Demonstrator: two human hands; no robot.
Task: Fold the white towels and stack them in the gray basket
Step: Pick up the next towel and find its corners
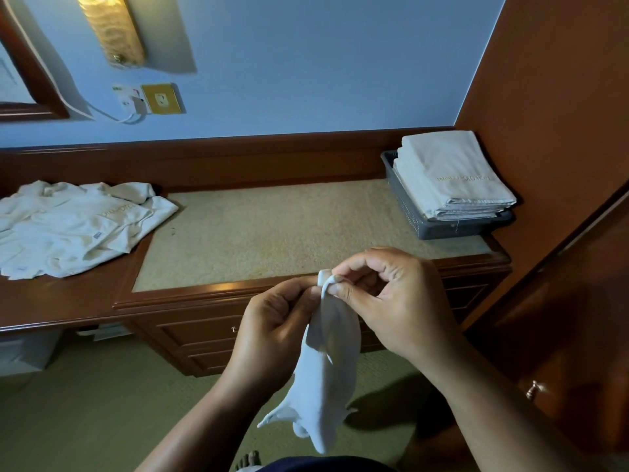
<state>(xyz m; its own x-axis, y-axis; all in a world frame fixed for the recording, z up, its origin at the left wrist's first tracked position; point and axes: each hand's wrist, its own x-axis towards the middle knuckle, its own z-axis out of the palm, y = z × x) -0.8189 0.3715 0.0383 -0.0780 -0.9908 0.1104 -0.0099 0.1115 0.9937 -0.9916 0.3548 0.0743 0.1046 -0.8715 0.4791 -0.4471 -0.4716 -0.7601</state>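
Wood dresser (190, 321) against a blue wall, with a beige inset top (289, 226). One gray basket (405, 199) sits in the far right corner of the top, against the side panel. One stack of folded white towels (452, 175) is in it, rising above the rim. Several layers show at the edge, exact count unclear. One loose pile of unfolded white towels (68, 226) lies at the left end, well apart from the basket; can't count the pieces.

One towel (326, 369) is in my hands, in front of the dresser edge and hanging down crumpled toward the floor. My left hand (275, 321) and right hand (391, 294) are close together and both pinch its top corner. Thumb and forefinger are closed on the cloth, the other fingers curled.

On the wall: one lamp (112, 28) and two socket plates, one white (127, 97) and one brass (161, 98), with one white cable (102, 114) plugged in.
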